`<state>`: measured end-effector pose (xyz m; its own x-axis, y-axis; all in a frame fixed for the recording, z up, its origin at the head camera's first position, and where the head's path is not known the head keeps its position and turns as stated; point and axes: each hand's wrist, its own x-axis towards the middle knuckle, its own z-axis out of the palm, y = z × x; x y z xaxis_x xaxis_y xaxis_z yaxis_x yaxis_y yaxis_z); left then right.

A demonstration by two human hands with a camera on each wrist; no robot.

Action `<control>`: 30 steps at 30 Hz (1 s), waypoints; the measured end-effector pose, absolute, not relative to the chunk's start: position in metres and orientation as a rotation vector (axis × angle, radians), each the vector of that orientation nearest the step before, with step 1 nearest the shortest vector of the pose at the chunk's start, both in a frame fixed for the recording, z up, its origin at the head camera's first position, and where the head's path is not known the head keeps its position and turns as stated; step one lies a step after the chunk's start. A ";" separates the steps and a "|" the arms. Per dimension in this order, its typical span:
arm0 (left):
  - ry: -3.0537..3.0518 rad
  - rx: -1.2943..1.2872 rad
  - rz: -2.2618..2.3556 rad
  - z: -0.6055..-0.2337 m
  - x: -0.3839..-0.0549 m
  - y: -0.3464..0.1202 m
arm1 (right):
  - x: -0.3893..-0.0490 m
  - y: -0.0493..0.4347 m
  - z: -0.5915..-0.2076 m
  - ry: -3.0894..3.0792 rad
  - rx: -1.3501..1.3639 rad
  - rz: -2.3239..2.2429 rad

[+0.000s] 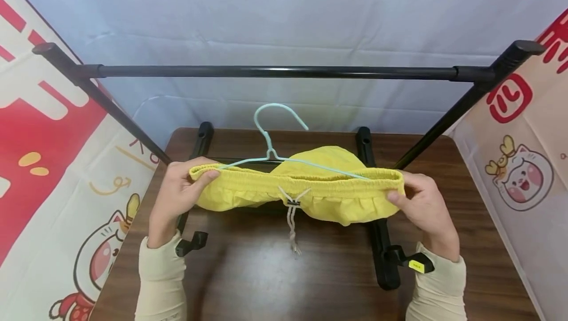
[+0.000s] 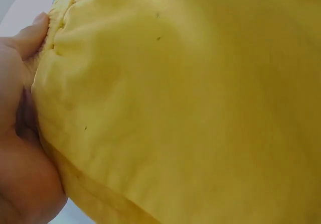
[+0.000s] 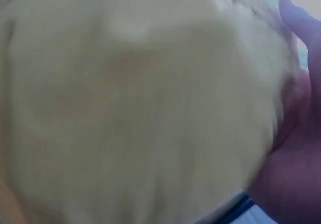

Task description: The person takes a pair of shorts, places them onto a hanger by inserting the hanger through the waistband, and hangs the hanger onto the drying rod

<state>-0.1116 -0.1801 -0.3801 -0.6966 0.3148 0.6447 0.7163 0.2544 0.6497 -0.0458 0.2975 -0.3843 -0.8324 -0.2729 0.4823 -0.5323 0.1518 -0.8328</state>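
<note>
Yellow drawstring shorts are stretched sideways between my two hands, the elastic waistband uppermost. My left hand pinches the waistband's left end, thumb in front. At the right end my right hand grips it the same way, thumb on the front face. A light blue hanger has its arms' ends inside the waist opening, and its hook stands above the cloth. A pale drawcord with a dark toggle dangles at the front centre. Yellow cloth fills most of the left wrist view; the right wrist view is blurred.
A black clothes rack stands over the brown wooden table, its horizontal bar beyond the hanger. The rack's feet lie on the tabletop. White cloth hangs behind, and printed panels flank both sides.
</note>
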 end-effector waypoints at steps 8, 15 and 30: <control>-1.915 -0.656 -1.625 -0.360 -0.108 -0.193 | -0.053 0.309 -0.413 -2.511 0.786 1.722; -1.659 -0.355 -1.548 -0.344 -0.111 -0.204 | -0.065 0.305 -0.450 -2.891 0.445 1.451; -1.695 -0.413 -1.402 -0.345 -0.101 -0.204 | -0.067 0.297 -0.454 -2.910 0.167 1.124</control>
<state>-0.1007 -0.2039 -0.3454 -0.5639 -0.2658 0.7819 0.7181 0.3100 0.6231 -0.0674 0.2966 -0.4539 -0.9941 -0.0936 0.0547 -0.1060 0.7352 -0.6695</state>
